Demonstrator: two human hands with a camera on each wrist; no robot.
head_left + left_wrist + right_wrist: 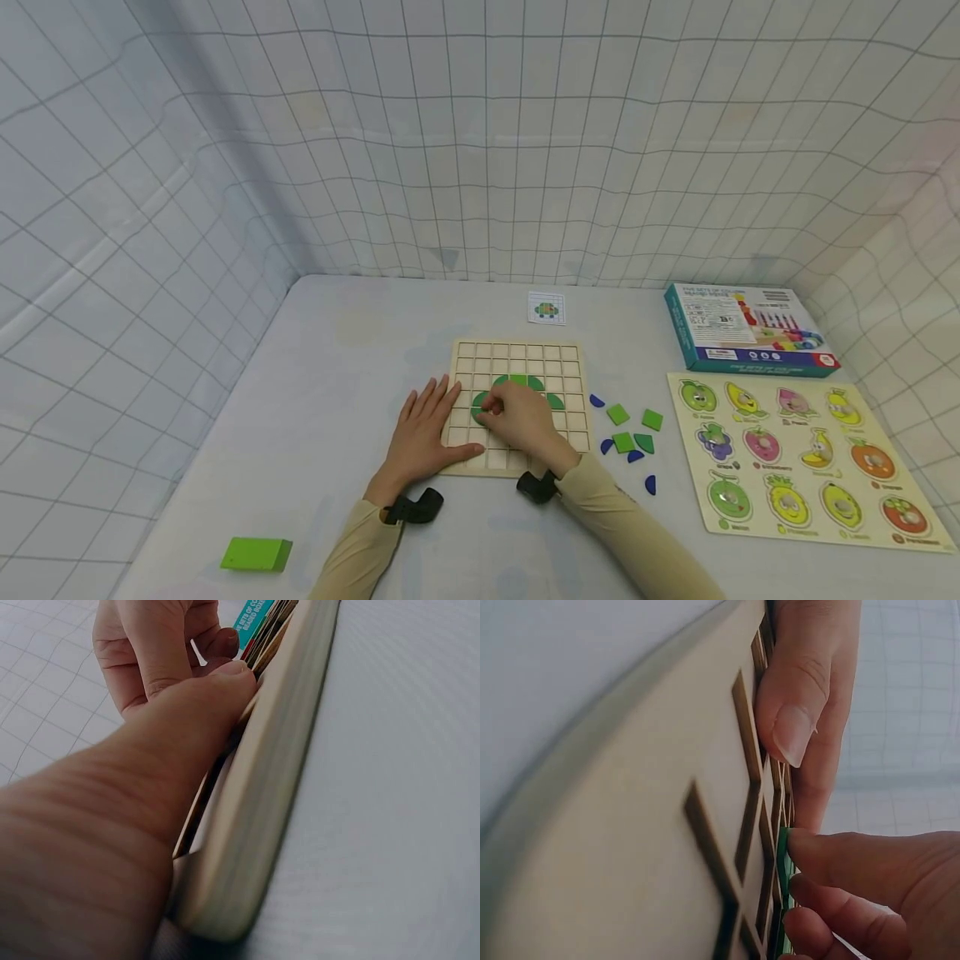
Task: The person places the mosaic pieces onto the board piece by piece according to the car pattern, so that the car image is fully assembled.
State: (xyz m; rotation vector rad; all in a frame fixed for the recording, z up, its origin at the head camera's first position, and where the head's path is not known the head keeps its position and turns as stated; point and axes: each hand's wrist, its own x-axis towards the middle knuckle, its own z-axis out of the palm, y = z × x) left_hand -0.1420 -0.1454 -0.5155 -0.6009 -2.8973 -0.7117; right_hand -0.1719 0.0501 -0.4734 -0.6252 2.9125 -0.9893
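A wooden grid board lies on the table with several green tiles in its cells. My left hand rests along the board's left side, fingers straight, its thumb across the lower left corner. Over the middle of the board, my right hand has curled fingers and pinches a green quarter-circle tile at the left of the pattern. That tile sits at the grid, partly hidden by the fingertips. A green square tile and a green rounded tile show around the right hand.
Loose green square tiles, a green quarter-circle and blue half-circles lie right of the board. A pattern card lies behind it. Farther right are a fruit puzzle board and a box; a green block stands front left.
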